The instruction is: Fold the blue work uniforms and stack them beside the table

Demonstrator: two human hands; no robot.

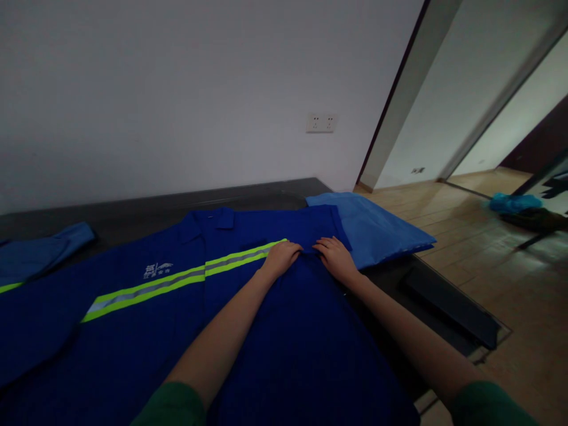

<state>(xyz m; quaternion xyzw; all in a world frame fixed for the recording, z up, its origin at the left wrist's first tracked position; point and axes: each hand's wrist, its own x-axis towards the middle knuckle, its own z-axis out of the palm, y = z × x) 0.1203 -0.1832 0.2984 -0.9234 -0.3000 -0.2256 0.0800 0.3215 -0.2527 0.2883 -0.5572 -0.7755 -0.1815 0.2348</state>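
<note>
A dark blue work jacket [177,319] lies spread out, its collar [206,225] toward the wall. It has a yellow-green and silver reflective stripe [242,259] across the chest and a white printed logo on the left side of the view. One sleeve is folded over at the upper right. My left hand [283,258] is closed on the cloth at the right end of the stripe. A short way to the right, my right hand [336,258] grips the folded sleeve, fingertips pointing toward the left hand. Both thumbs are mostly hidden.
Under the jacket is a dark table [146,204] against a wall with a double socket [322,123]. A blue plastic-wrapped packet [377,228] lies at its right end. Another blue garment [44,251] is at the left. A black flat object [450,305] sits at the right edge.
</note>
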